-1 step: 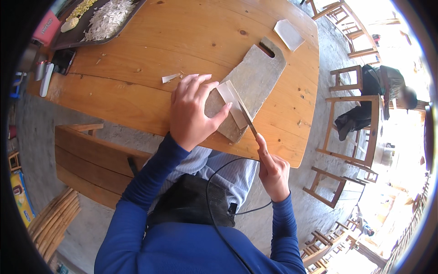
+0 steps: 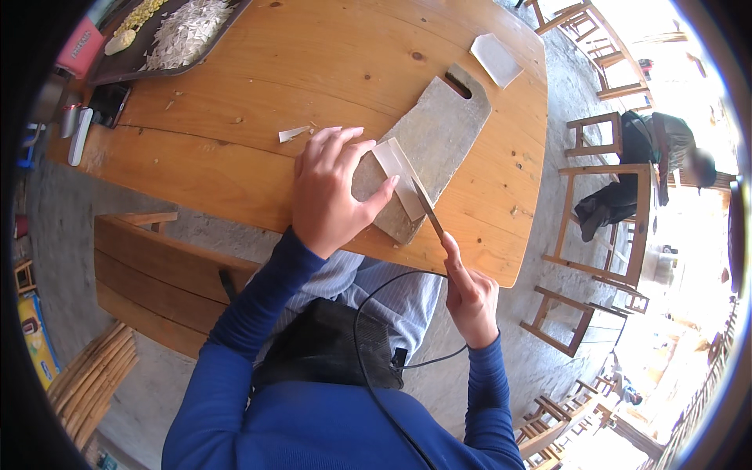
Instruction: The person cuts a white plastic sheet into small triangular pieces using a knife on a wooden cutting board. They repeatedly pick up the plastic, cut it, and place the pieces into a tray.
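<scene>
A: ok so what are the hands actually up to here?

B: The right hand [image 2: 471, 299] has its fingers wrapped round the handle end of a knife [image 2: 430, 211], forefinger stretched out along it. The forearm comes up from the bottom in a blue sleeve [image 2: 487, 384], and the blade slants up and away to the left, right along a flat whitish strip [image 2: 396, 172].

A: and the left?

B: Left hand [image 2: 333, 176] is kinda arched, palm down, fingers bent, thumb spread out from them. Thumb tip is at the strip's edge, forefinger tip by its far end. Honestly can't tell if it's pinching the thing or just resting there. That elbow's bent out to the side, forearm angling up to the right.

A: where's the strip sitting?

B: On the near end of a worn cutting board [image 2: 439, 129], the one with a slot at the far end. Board lies slantwise on a wooden table [image 2: 266, 86], close to the near edge.

A: anything else around?

B: Another whitish sheet [image 2: 496, 61] beyond the board to the right, a little sliver [image 2: 293, 134] just past the left fingers, and a dark tray [image 2: 133, 70] with a heap of white shreds [image 2: 188, 35] far left.
</scene>
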